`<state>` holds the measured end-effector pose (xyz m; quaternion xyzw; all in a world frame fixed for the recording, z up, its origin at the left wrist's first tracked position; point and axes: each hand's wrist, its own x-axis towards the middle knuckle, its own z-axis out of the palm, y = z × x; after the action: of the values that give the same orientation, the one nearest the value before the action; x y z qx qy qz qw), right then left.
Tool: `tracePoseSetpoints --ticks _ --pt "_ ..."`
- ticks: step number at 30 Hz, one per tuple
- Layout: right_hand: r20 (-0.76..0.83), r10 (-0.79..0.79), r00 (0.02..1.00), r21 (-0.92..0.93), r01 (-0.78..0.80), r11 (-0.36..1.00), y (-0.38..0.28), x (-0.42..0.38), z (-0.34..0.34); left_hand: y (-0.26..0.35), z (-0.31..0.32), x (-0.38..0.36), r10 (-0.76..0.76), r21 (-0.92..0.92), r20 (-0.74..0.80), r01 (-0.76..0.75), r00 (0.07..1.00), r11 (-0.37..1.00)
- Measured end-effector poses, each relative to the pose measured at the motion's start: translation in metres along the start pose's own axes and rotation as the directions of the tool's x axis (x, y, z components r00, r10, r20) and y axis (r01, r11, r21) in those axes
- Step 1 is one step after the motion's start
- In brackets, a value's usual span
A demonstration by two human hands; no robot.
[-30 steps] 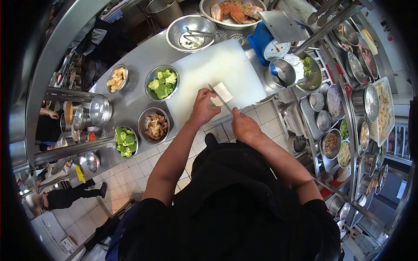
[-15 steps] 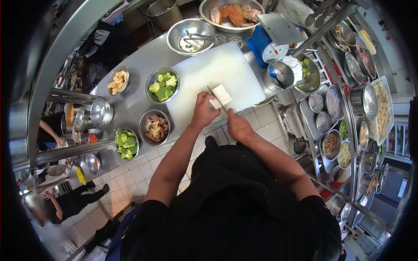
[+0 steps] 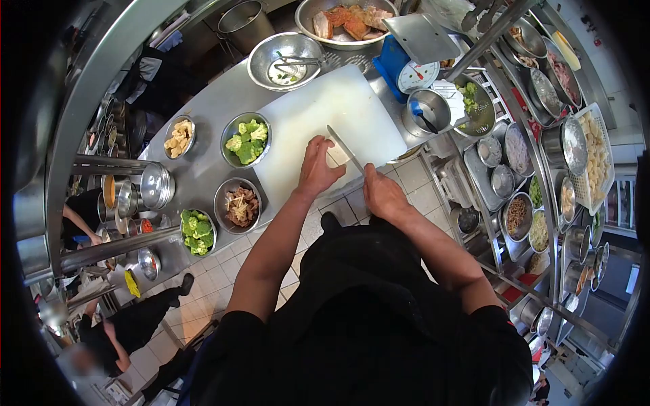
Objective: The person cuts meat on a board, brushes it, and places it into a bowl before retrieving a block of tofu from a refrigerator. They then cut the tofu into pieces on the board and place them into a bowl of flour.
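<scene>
In my right hand (image 3: 385, 193) is the handle of a kitchen knife (image 3: 343, 145), its blade slanting up and left over the cutting board. My left hand (image 3: 318, 168) curls around a white block of what looks like tofu (image 3: 336, 156), thumb on the near side and fingers on the far side. The blade runs along the block's right side. Both lie near the front edge of the white cutting board (image 3: 345, 98). Part of the block is hidden by my left fingers.
Left of the board stand bowls of broccoli (image 3: 247, 141) and cooked meat pieces (image 3: 237, 206). Behind it are a metal bowl with tongs (image 3: 286, 61), a basin of meat (image 3: 352, 24) and a blue scale (image 3: 399, 64). A co-worker (image 3: 128, 325) is at lower left.
The knife has moved from across the middle of the white block to its right side. My left fingers now cover more of the block. The co-worker at lower left has shifted rightward.
</scene>
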<state>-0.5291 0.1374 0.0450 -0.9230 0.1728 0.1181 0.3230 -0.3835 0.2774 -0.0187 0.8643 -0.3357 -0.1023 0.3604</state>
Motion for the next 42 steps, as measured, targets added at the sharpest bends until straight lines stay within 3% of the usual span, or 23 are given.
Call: tracePoseSetpoints --ticks 20,26,28,31,33,34,36,37,38,39,42 --pt "0.186 0.079 0.979 -0.103 -0.061 0.993 -0.016 0.004 -0.011 -0.006 0.006 0.005 0.035 -0.037 -0.027 -0.036 0.999 0.999" --pt "0.195 0.067 0.978 -0.072 -0.054 0.996 0.0 0.024 0.015 -0.005 0.006 0.003 0.033 -0.025 -0.018 -0.034 0.999 0.999" --pt "0.071 -0.082 0.994 -0.028 0.084 0.996 0.022 0.034 0.048 -0.007 0.006 0.002 0.055 -0.014 -0.028 -0.055 0.998 0.998" --pt "0.089 -0.017 0.996 -0.051 0.022 0.998 0.017 0.036 0.045 -0.007 0.001 0.004 0.081 -0.062 -0.027 -0.082 0.996 0.995" --pt "0.082 -0.016 0.997 -0.038 0.019 0.999 0.016 0.033 0.044 0.007 -0.011 0.007 0.159 -0.03 -0.175 -0.167 0.972 0.985" --pt "0.077 -0.021 0.997 -0.03 0.023 0.999 0.017 0.033 0.043 0.009 -0.015 0.014 0.169 -0.029 -0.172 -0.176 0.97 0.984" --pt "0.076 -0.021 0.997 -0.029 0.023 0.999 0.019 0.033 0.048 0.013 -0.024 0.03 0.395 0.122 0.063 -0.4 0.916 0.908" --pt "0.075 -0.025 0.997 -0.036 0.028 0.999 0.02 0.035 0.05 0.017 -0.028 0.039 0.399 0.125 0.061 -0.403 0.915 0.906" --pt "0.07 -0.029 0.997 -0.036 0.032 0.999 0.018 0.034 0.046 0.024 -0.035 0.049 0.311 0.182 0.309 -0.377 0.899 0.908" --pt "0.095 -0.013 0.995 -0.031 0.016 0.999 0.015 0.033 0.042 0.03 -0.039 0.056 0.189 0.244 0.529 -0.362 0.827 0.9" --pt "0.119 0.018 0.993 -0.014 -0.017 1.0 0.005 0.028 0.03 0.038 -0.045 0.062 0.188 0.288 0.575 -0.413 0.796 0.864"
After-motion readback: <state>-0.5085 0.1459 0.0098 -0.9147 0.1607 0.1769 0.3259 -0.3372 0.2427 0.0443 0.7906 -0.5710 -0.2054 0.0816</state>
